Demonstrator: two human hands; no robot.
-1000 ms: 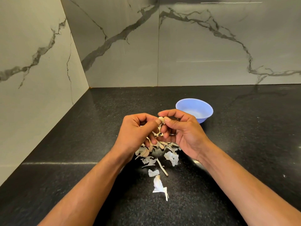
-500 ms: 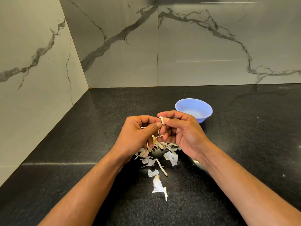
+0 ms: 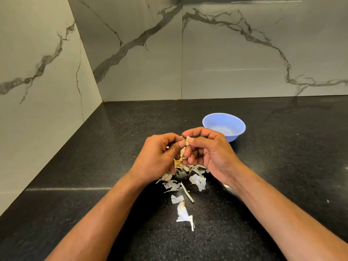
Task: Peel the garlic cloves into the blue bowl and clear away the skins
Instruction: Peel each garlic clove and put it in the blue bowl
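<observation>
Head view: both hands worked one garlic clove (image 3: 184,150) above the black tabletop (image 3: 273,166).

We noted the left hand (image 3: 159,158) with fingers curled, its grip pinching the clove from the left, and the right hand (image 3: 209,153) with thumb and forefinger pinching the clove's upper end, where a pale flap of skin stood up. A brownish root tuft hung at the clove's lower end, between the two hands. The blue bowl (image 3: 236,135) sat upright on the tabletop just behind the right hand; we could make out no cloves in the visible part of its interior. The skins (image 3: 196,180) lay loose on the tabletop beneath and in front of the hands, with one larger white piece (image 3: 182,213) nearest us. Marble-veined wall panels (image 3: 226,53) closed the corner behind.
</observation>
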